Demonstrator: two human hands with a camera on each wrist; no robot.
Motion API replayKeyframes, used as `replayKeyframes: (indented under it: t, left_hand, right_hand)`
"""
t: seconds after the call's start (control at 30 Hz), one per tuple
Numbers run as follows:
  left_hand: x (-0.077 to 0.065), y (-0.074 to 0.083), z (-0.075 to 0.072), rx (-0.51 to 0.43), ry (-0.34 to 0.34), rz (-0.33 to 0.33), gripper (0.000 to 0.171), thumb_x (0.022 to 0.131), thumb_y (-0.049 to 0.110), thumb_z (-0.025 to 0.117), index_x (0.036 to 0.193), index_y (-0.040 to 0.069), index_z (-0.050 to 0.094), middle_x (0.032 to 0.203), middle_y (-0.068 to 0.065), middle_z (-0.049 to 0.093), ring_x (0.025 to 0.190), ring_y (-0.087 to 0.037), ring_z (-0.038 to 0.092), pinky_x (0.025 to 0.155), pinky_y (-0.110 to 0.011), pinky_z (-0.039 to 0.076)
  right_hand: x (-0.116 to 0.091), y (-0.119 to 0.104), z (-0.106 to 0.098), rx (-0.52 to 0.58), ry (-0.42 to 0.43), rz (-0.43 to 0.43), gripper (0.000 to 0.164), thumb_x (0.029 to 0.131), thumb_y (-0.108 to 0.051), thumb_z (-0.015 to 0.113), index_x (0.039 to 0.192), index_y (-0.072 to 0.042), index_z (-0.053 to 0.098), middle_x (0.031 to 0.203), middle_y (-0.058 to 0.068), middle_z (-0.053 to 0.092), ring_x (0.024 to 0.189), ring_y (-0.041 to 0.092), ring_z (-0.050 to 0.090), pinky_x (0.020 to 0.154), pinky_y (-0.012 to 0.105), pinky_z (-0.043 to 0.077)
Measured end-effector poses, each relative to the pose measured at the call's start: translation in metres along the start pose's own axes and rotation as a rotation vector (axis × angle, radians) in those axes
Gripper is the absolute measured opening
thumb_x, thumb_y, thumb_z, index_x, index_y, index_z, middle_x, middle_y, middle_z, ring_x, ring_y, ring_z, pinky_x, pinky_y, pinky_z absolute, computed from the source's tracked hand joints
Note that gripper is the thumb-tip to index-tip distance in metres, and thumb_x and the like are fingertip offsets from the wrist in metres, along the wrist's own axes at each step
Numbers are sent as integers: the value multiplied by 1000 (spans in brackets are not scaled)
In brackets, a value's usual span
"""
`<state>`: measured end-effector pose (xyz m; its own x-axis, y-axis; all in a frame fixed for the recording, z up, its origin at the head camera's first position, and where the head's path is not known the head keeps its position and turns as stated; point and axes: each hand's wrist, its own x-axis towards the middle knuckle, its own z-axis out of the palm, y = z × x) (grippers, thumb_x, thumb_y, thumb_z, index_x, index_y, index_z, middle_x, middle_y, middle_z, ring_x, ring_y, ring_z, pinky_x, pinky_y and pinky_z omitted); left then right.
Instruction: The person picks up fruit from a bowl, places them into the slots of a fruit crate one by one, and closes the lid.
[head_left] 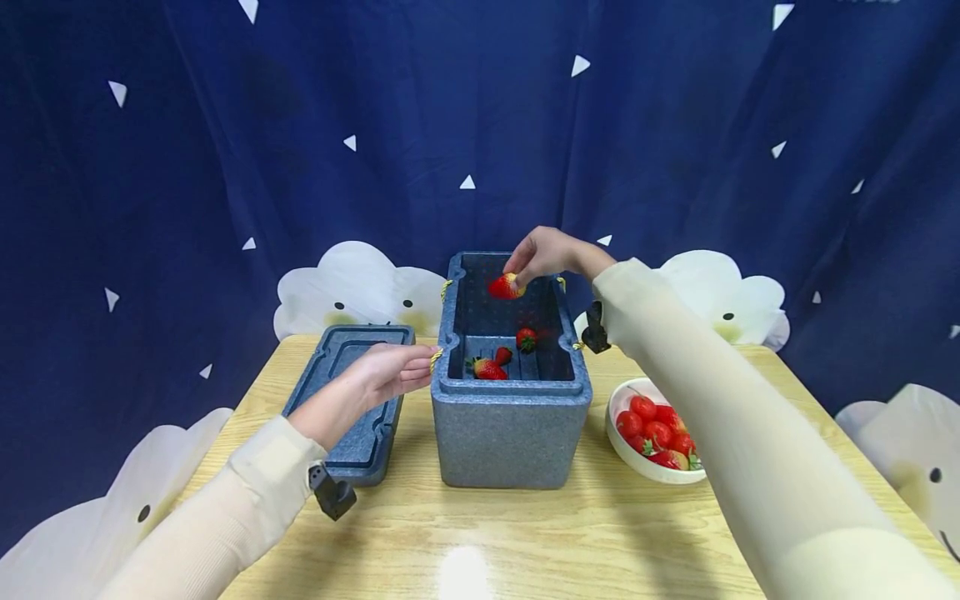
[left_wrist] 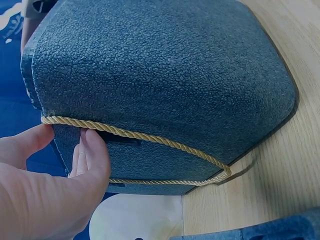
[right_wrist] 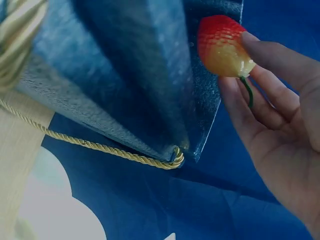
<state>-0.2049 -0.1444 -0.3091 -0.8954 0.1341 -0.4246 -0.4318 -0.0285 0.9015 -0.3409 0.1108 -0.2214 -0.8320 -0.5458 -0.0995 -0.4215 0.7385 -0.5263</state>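
A grey-blue foam box (head_left: 512,437) stands lidless at the table's middle, with three strawberries (head_left: 527,339) visible on its floor. Over its far half, my right hand (head_left: 546,252) pinches a red and yellow strawberry (right_wrist: 225,47) between thumb and fingers; a green stem hangs from it in the right wrist view. My left hand (head_left: 390,372) rests at the box's left side near the rim. In the left wrist view, its thumb and fingertips touch the box around a gold rope handle (left_wrist: 150,139), without curling around it.
A grey-blue lid (head_left: 352,442) lies on the wooden table (head_left: 465,533) left of the box. To the right sits a white bowl (head_left: 648,475) with several red fruits, partly behind my right sleeve. A navy curtain (head_left: 420,100) hangs behind.
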Motion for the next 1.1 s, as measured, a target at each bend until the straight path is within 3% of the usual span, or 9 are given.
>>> replayKeyframes:
  t: [0.27,0.47,0.63,0.8,0.97,1.1]
  left_hand:
    - [2,2,4,5,-4,-6,51,96,15,57,140,-3,41,125,-13,60,83,-6,66,110,-36,46]
    - [5,1,6,-12,-9,-11,51,95,14,58,140,-4,41,125,-13,61,83,-7,66,110,-35,46]
    - [5,0,6,-14,1,-17,53,95,14,59,140,-5,38,133,-17,57,84,-8,66,110,-35,46]
    - [5,-1,7,-7,7,-12,52,95,14,58,140,-4,39,135,-18,55,86,-8,65,109,-35,46]
    - [5,-2,6,-9,3,-1,50,95,13,57,138,-5,42,116,-11,65,83,-7,66,109,-36,47]
    - [4,-3,3,-1,4,8,50,95,13,58,138,-6,42,102,-5,66,81,-6,66,110,-38,45]
  right_hand:
    - [4,-12,4,-160,-91,82,23,82,-9,73,105,-4,72,106,13,73,93,19,64,96,40,55]
    - [6,-18,6,-275,-115,94,23,83,-13,74,104,-6,73,106,10,73,92,17,64,93,37,56]
    - [3,-25,-4,-220,-80,91,31,83,-16,75,113,-7,70,118,12,70,109,25,64,101,41,53]
    - [-11,-29,-23,-142,-28,23,32,85,-14,73,115,-7,69,119,14,69,110,25,66,101,42,52]
    - [-40,-18,-27,-51,43,-101,29,85,-12,73,113,-5,70,114,14,71,102,23,69,95,39,56]
    - [-65,7,-20,36,95,-138,27,85,-9,72,111,-6,70,111,13,72,97,21,70,90,33,59]
